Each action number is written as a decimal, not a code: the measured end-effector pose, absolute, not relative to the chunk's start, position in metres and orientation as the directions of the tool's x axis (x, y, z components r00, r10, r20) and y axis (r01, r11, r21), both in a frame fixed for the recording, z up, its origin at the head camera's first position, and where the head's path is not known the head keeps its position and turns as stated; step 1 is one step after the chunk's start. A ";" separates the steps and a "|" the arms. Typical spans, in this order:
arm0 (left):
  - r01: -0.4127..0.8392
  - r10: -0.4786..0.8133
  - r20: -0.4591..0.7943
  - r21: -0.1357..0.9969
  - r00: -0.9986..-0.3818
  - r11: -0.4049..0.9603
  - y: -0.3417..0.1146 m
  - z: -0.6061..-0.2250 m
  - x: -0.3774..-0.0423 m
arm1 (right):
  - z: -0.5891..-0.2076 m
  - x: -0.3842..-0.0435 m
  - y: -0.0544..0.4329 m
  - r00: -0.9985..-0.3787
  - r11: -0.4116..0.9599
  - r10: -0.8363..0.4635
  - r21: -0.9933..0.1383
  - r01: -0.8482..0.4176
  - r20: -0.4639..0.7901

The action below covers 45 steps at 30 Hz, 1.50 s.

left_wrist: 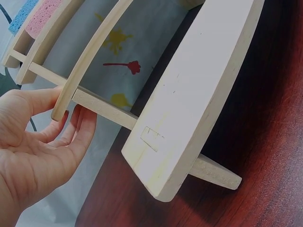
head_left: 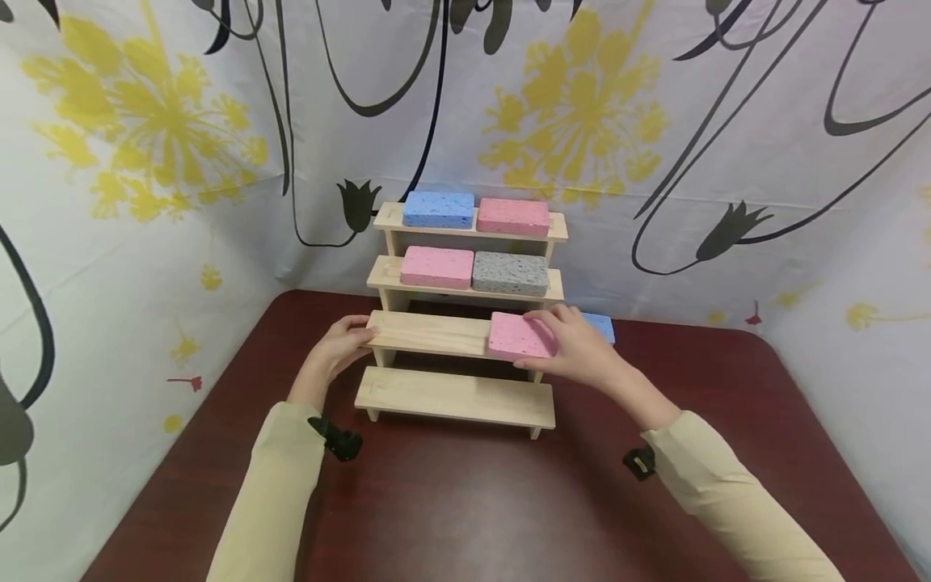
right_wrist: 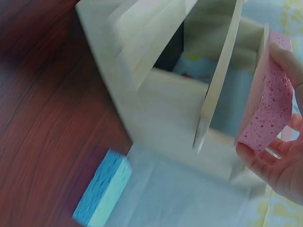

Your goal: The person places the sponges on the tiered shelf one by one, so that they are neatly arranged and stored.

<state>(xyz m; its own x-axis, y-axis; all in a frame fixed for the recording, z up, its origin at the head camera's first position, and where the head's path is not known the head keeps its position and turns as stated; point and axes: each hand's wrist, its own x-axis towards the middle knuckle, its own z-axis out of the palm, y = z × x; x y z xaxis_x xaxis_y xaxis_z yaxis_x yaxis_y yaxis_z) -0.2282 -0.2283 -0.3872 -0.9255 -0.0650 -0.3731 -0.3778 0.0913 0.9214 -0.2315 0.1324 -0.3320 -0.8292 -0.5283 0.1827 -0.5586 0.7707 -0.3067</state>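
Note:
A pink sponge [head_left: 520, 335] is in my right hand [head_left: 578, 347], pinched between thumb and fingers at the right end of the second step from the bottom of a wooden tiered rack [head_left: 429, 333]. In the right wrist view the pitted pink sponge [right_wrist: 267, 106] is seen edge-on in the right hand [right_wrist: 284, 156]; whether it touches the step I cannot tell. My left hand [head_left: 339, 343] grips the left end of that same step. The left wrist view has the left hand's [left_wrist: 47, 146] thumb above and fingers below the wooden edge.
On the top step sit a blue sponge [head_left: 439, 210] and a darker pink sponge [head_left: 513, 217]. Below them are a light pink sponge [head_left: 437, 267] and a grey sponge [head_left: 510, 273]. Another blue sponge [right_wrist: 102, 189] lies beside the rack on the dark red table [head_left: 451, 509]. Patterned cloth [head_left: 305, 162] surrounds the table.

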 end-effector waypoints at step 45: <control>-0.388 -0.055 -0.384 0.914 -0.922 0.121 -0.229 -0.386 -0.230 | -0.372 -0.241 0.100 -0.683 0.589 -0.589 -0.349 -0.729 0.432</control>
